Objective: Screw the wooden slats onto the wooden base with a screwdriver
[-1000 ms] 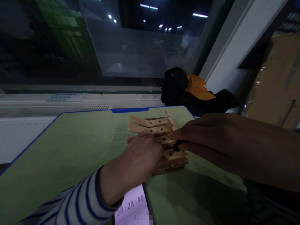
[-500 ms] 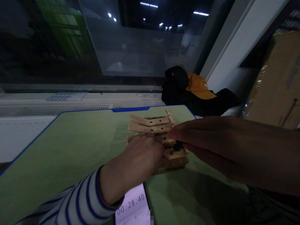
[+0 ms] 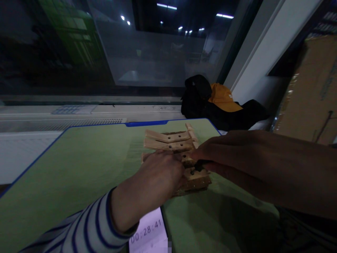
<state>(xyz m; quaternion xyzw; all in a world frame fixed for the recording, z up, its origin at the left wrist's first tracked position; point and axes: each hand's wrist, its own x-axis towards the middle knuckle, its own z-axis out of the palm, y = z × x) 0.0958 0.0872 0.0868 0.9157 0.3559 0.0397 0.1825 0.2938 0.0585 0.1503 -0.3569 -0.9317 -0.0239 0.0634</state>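
On the table lies a row of pale wooden pieces [image 3: 156, 143] with drilled holes, on a brown, shiny base [image 3: 193, 187] that looks like taped cardboard. A notched wooden strip [image 3: 191, 134] runs along their right ends. My left hand [image 3: 160, 175] is curled over the nearer pieces, its fingertips hidden behind the knuckles. From the right, my right hand [image 3: 237, 158] reaches in with thumb and fingers pinched together on a small black piece [image 3: 199, 165]. That black piece sits over the nearest wooden pieces, close to a hole; its kind is unclear.
A phone [image 3: 149, 232] showing a running timer lies by my left wrist on the green, blue-edged tabletop [image 3: 86, 168]. Behind the table, a black cap [image 3: 200, 86] and an orange cap [image 3: 223, 97] rest on dark cloth at the windowsill. A cardboard box [image 3: 310, 88] stands at right.
The fingers of my right hand have shifted very slightly around the black piece. My left hand stays on the wooden pieces, and the timer has advanced by one second.
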